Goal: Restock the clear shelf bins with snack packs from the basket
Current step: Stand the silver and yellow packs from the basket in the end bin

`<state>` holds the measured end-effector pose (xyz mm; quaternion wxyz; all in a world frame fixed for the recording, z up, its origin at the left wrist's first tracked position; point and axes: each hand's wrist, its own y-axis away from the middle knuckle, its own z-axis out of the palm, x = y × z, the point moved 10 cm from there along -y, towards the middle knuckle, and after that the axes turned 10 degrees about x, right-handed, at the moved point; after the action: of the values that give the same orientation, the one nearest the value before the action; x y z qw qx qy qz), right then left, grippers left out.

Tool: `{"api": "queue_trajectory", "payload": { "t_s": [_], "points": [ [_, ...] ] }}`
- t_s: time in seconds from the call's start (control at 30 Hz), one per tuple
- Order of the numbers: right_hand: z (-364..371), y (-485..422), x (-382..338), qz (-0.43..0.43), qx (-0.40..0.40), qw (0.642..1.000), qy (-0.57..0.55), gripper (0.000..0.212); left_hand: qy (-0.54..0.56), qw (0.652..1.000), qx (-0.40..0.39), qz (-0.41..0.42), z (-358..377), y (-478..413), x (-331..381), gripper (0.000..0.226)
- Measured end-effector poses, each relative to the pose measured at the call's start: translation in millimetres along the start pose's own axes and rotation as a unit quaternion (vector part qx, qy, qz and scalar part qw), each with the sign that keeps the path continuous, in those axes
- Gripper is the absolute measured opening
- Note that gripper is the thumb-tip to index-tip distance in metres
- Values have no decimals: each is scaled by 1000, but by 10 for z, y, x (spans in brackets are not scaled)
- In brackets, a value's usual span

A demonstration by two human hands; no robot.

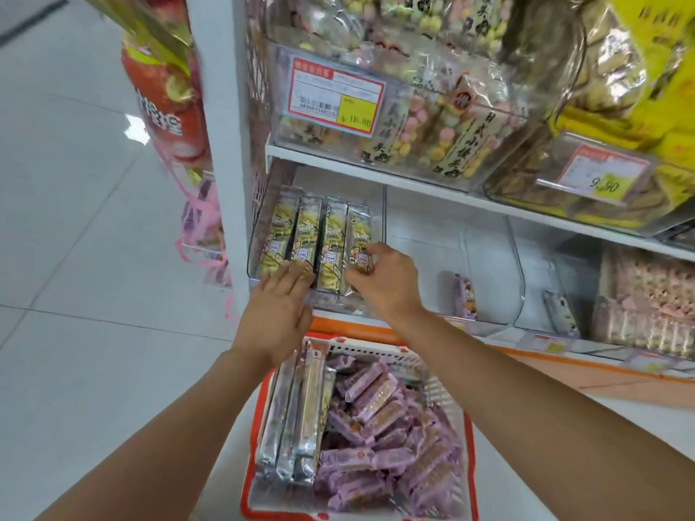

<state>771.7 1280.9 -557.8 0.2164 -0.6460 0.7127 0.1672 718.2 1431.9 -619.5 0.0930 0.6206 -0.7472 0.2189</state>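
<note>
- Yellow-green snack pack (357, 235), rightmost of four upright in the clear bin (383, 204), is pinched by my right hand (387, 283); my curled fingers hide its lower end
- my left hand (280, 310) lies flat, fingers straight against the left packs' fronts, covering their bottoms
- wrapper print is too blurred to read
- the neighbouring bin (521, 265) holds one small pack (465, 295)
- under my wrists, the orange basket (246, 445) carries purple packs (376, 438) and silver packs (297, 415), its near edge cut off
</note>
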Motion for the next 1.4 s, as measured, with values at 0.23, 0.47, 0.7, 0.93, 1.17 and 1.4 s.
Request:
{"api": "queue_trajectory", "payload": {
  "t_s": [0.23,0.47,0.7,0.93,1.17,1.4],
  "points": [
    [239,-152,-209,-53,-12,988,142,39,-43,995,56,71,133,-34,-61,51],
    [356,-218,-321,-88,-24,967,238,35,-20,981,145,130,110,-42,-70,46],
    [447,-209,-318,-100,13,947,304,41,-9,951,249,181,56,23,-53,41],
    [312,-122,-377,-183,80,980,5,20,-23,938,290,189,155,120,-73,48],
    [564,401,-132,-249,61,948,-187,8,-52,921,343,179,530,615,-59,40],
    [1493,759,746,-131,-68,984,-103,8,-70,994,-48,74,1705,776,-428,56]
  ]
}}
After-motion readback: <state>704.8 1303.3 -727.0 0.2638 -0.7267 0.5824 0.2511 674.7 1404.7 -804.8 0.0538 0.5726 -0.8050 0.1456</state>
